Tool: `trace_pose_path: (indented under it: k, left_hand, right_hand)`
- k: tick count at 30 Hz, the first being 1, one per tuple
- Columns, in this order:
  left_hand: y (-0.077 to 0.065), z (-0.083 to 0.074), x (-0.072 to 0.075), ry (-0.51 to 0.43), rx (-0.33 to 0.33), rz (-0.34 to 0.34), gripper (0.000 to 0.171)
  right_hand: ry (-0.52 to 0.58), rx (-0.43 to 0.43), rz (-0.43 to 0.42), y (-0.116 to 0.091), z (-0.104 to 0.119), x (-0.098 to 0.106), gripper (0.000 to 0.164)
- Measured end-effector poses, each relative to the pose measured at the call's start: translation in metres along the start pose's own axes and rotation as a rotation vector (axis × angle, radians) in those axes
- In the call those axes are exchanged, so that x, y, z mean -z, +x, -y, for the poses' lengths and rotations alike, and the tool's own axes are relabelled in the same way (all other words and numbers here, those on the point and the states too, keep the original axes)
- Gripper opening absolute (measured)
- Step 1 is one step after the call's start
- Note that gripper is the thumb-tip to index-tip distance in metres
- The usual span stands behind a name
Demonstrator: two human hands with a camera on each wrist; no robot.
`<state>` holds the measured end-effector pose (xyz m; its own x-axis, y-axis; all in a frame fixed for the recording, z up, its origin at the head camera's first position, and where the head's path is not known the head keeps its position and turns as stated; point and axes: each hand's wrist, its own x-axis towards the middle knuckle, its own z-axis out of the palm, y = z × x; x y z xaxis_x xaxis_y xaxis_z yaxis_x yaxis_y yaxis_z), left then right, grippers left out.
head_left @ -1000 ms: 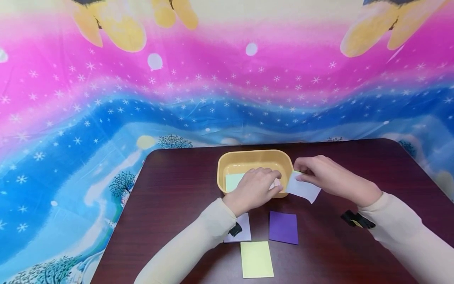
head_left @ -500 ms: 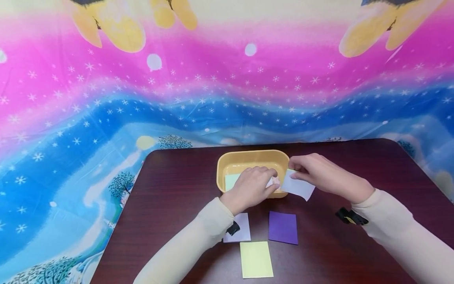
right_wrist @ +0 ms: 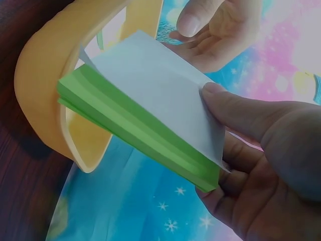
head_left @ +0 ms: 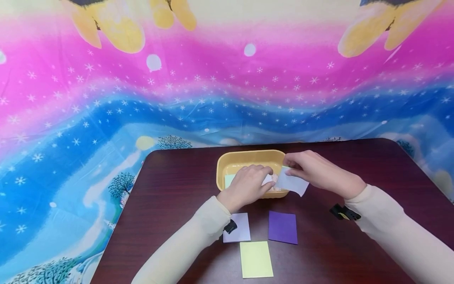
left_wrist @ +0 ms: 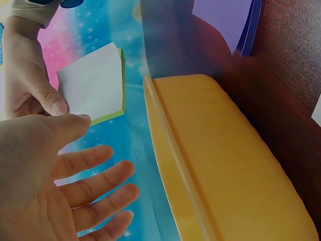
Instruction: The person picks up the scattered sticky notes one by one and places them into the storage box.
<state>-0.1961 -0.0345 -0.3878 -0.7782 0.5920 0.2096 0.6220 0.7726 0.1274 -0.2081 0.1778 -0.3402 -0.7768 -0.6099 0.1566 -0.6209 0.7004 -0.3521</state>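
My right hand (head_left: 315,171) pinches a bright green sticky-note pad (right_wrist: 135,133) with a white sheet (right_wrist: 155,90) on its face, thumb on top and fingers beneath. In the head view the pad overlaps the right end of a yellow plastic box (head_left: 244,158). My left hand (left_wrist: 75,175) is over the box's near side with fingers loosely spread, its thumb close to the pad's edge in its wrist view. Inside the box, partly hidden by that hand, lie a pale green sheet (head_left: 229,180) and something pinkish-white and patterned (head_left: 275,182).
Nearer on the dark reddish-brown table (head_left: 177,177) lie a lavender pad (head_left: 243,230), a purple pad (head_left: 282,227) and a pale yellow pad (head_left: 256,259). A colourful printed cloth (head_left: 213,86) hangs behind the table's far edge.
My right hand has moved left with the pad, from beside the box to over its right end. My left hand has shifted slightly left, showing more of the patterned thing.
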Motion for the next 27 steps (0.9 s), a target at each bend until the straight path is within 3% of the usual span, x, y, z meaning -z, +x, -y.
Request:
trace_pose_path:
  k: [27]
  left_hand:
    - [0.0, 0.013, -0.002, -0.02, 0.063, 0.009, 0.037]
  right_hand:
    - [0.004, 0.023, -0.004, 0.025, 0.001, -0.011, 0.005]
